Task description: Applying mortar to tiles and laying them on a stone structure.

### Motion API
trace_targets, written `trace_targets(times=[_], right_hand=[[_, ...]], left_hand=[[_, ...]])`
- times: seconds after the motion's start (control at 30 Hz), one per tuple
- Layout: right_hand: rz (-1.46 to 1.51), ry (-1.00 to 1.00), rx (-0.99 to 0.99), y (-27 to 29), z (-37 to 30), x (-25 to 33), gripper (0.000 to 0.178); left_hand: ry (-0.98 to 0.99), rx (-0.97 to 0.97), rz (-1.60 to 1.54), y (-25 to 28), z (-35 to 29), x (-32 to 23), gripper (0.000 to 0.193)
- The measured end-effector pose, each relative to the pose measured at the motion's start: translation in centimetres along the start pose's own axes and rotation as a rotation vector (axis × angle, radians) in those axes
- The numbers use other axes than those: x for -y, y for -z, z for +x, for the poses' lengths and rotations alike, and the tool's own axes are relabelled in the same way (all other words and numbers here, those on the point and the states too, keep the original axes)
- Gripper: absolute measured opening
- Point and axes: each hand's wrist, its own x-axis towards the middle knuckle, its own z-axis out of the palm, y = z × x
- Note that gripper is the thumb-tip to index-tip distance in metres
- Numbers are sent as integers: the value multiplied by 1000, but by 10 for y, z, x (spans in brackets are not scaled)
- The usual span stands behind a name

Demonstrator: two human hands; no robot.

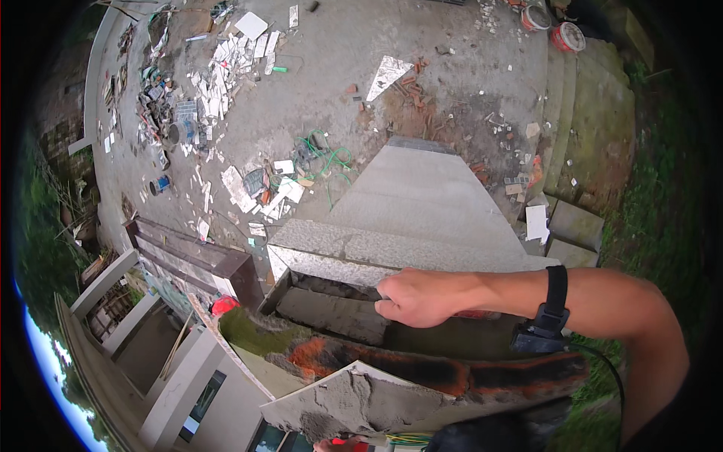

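Note:
My right hand (422,297) is closed in a fist over a shallow masonry channel with grey mortar (331,313) inside. What it grips is hidden by the fingers; a bit of red shows beneath the forearm. A black strap with a small box (541,331) circles that wrist. At the lower edge, only part of my left hand (335,445) shows, beside something red, its fingers mostly hidden. Just above it lies a pale-edged slab (354,403) carrying wet grey mortar. Between slab and channel runs a mossy, orange-and-black stained ridge (392,368).
Beyond the channel, a pale stepped surface (425,192) slopes down to a concrete yard far below. Broken white tiles (226,75), brick pieces (410,90) and a green hose (327,154) lie there. Red-and-white buckets (568,37) stand far right; a brown-topped wall (192,260) stands left.

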Motion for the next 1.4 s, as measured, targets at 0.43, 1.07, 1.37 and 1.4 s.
trace_targets(times=[0.43, 1.07, 1.37, 1.4], right_hand=[[-232, 152, 179, 16, -49, -22, 45], [-120, -135, 173, 33, 11, 18, 47], [-399, 41, 23, 31, -115, -22, 45], [-466, -14, -18, 39, -148, -23, 45]], left_hand=[[153, -18, -420, 1, 15, 15, 54], [-387, -28, 259, -4, 9, -30, 47], [-410, -69, 106, -1, 4, -55, 47], [-433, -65, 115, -3, 4, -52, 47]])
